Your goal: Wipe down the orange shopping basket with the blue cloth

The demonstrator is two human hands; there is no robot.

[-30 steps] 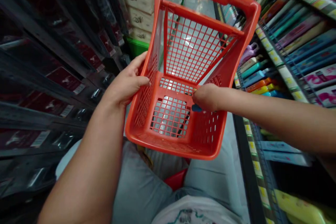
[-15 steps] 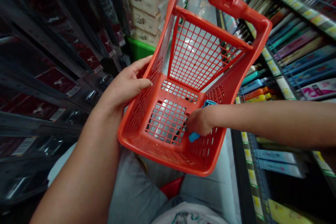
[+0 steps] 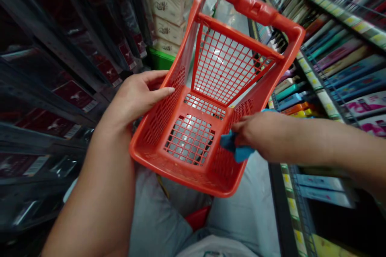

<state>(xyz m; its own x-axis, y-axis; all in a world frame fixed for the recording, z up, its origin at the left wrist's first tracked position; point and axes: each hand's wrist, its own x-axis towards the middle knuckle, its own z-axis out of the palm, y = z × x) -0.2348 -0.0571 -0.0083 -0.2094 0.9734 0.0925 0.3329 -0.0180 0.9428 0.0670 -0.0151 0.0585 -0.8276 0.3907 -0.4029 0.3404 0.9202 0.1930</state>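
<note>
A red plastic basket (image 3: 183, 176) with grid openings in its floor and end panel stands tilted between my knees. My left hand (image 3: 137, 96) grips its left side wall, thumb inside the rim and fingers outside. Bunched in my right hand (image 3: 256, 134) is a blue cloth (image 3: 241, 150), near the right wall of the basket, at the upper part of the wall. Part of the cloth hangs below my fingers. Whether the cloth touches the wall is hard to tell. Nothing lies on the visible basket floor.
Dark shelving with packaged goods and red labels (image 3: 74, 92) rises at the left. Stacked cream packs (image 3: 167, 6) stand on a green base (image 3: 161, 59) behind the basket. Shelves with price tags (image 3: 325, 102) and colourful packages run along the right. My legs are below the basket.
My right hand has moved up and to the right with the blue cloth, from low inside the basket to its right wall. The basket has shifted slightly left. My left hand keeps its hold.
</note>
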